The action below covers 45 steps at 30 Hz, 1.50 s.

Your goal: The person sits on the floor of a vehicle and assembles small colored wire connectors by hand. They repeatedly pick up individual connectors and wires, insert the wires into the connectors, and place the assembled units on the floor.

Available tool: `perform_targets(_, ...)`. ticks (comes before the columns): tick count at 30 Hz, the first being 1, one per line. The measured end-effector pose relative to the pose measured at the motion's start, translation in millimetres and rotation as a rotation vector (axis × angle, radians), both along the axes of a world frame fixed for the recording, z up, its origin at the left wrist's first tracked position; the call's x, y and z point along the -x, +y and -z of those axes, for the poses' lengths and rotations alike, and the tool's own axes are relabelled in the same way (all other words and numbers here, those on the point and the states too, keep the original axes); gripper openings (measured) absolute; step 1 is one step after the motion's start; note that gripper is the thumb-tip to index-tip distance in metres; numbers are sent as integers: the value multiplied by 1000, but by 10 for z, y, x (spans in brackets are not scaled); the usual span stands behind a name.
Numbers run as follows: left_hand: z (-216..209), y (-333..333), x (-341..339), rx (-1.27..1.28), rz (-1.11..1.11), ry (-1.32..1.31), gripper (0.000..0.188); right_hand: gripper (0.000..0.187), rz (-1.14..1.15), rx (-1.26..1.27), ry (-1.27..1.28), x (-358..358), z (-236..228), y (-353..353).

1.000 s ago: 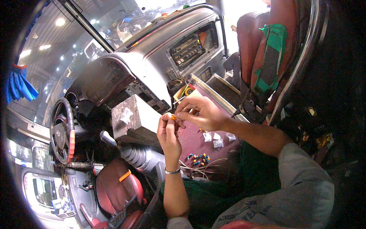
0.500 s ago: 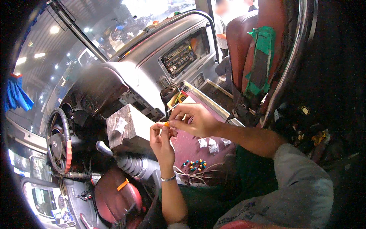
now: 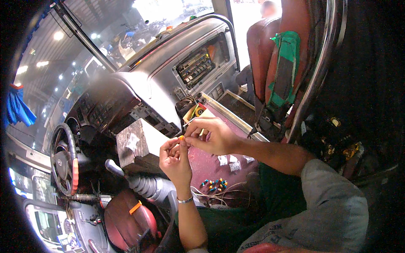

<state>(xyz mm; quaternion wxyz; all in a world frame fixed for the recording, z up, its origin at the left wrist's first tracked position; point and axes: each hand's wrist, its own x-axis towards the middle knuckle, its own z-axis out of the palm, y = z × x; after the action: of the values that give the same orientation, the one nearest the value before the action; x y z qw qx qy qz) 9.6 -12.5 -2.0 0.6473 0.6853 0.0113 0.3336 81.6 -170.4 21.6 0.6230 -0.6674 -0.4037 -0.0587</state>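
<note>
Both hands meet in front of me over a dull-red surface (image 3: 203,166). Between the thumb and fingertips of my left hand (image 3: 175,165) is a small orange piece (image 3: 181,138); its exact kind is too small to make out. My right hand (image 3: 215,135) pinches at the same piece from the right, fingers curled. A thin greyish sliver (image 3: 188,123) shows by the right index finger. Below the hands lies a pile of small orange and blue pieces (image 3: 216,184). Several small clear packets (image 3: 235,165) lie right of the left wrist.
A wooden block (image 3: 131,145) with another clear packet on it stands left of my hands, near a gear lever (image 3: 114,167). The steering wheel (image 3: 63,162) is farther left. An open fuse panel (image 3: 196,67) is ahead. Pale wires (image 3: 223,195) cross near my lap; a metal rail (image 3: 314,90) rises right.
My hands stay together at the orange piece, with the left fingers slightly shifted and more of the piece showing. The view has tilted a little. The person outside has shifted behind the seat.
</note>
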Motion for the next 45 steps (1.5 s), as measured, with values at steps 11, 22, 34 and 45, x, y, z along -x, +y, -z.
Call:
perform_targets(11,18,31,-1,48,23,-32,23,13,-5,5,-6,17,-27,-5)
perform_targets(22,21,33,-4,98,21,-37,27,15,-31,-17,-2,-7,24,19)
perform_targets(34,21,19,-3,74,-3,-30,33,15,-74,-32,97,-18,57,16)
perform_targets(45,55,85,-12,123,83,-27,36,15,-136,42,205,-93,138,7)
